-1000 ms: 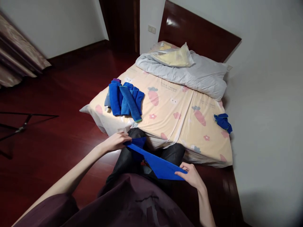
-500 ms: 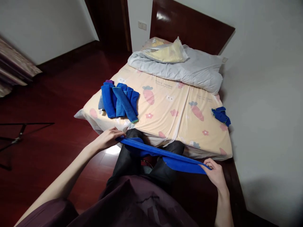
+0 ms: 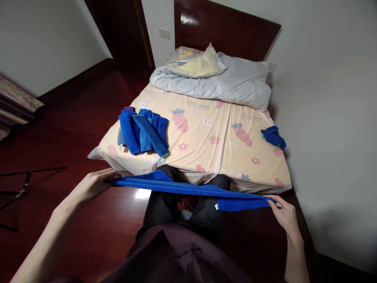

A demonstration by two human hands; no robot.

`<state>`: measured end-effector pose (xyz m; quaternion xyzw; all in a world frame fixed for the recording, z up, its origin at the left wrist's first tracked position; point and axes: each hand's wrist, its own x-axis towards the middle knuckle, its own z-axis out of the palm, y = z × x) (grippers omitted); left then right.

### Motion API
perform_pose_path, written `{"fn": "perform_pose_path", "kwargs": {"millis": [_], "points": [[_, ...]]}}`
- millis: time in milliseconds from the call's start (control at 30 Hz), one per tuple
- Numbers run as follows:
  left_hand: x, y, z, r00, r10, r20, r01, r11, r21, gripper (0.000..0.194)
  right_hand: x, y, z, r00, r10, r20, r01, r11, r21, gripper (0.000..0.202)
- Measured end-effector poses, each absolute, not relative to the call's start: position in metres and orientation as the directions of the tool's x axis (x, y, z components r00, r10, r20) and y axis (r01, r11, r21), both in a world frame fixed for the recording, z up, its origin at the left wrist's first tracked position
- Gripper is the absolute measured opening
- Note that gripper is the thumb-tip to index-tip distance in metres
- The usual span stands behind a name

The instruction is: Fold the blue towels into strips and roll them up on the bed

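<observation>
A blue towel (image 3: 176, 189) is stretched taut across my knees, its long edge running almost level. My left hand (image 3: 98, 182) pinches one end, and my right hand (image 3: 284, 214) pinches the other. A small white tag shows under its right part. Beyond it, at the bed's near left corner, lies a pile of folded blue towels (image 3: 141, 131), with one laid slantwise on top. A crumpled blue cloth (image 3: 273, 137) with green edging rests at the bed's right side.
The bed (image 3: 194, 145) has a carrot-print sheet, with a grey quilt (image 3: 244, 82) and a yellow pillow (image 3: 203, 65) near the headboard (image 3: 229, 29). A black metal stand (image 3: 26, 184) is on the floor at left. A wall (image 3: 330, 118) borders the bed's right.
My hands have moved farther apart, the left one outward most, pulling the blue towel straighter and wider. The view has shifted slightly.
</observation>
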<state>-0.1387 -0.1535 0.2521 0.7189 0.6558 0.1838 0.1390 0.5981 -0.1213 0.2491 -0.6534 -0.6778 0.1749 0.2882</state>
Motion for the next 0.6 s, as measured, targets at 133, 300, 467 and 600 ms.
{"fn": "perform_pose_path", "kwargs": {"millis": [133,300,467,600], "points": [[-0.147,-0.157,0.261,0.025,0.994,0.103,0.867,-0.072,0.494,0.022,0.609,-0.110,0.250,0.042,0.984,0.170,0.801,0.069,-0.594,0.028],[-0.142,-0.138,0.288,0.007,0.976,0.219,0.854,-0.120,0.506,0.028,0.621,-0.073,0.257,0.052,0.932,0.359,0.869,0.135,-0.476,0.035],[-0.132,-0.120,0.320,-0.003,0.940,0.342,0.779,-0.212,0.590,0.024,0.630,-0.044,0.280,0.097,0.859,0.503,0.913,0.125,-0.389,0.043],[-0.124,-0.118,0.334,-0.050,0.920,0.389,0.719,-0.238,0.654,0.017,0.632,-0.045,0.297,0.198,0.829,0.522,0.890,0.071,-0.449,0.040]]}}
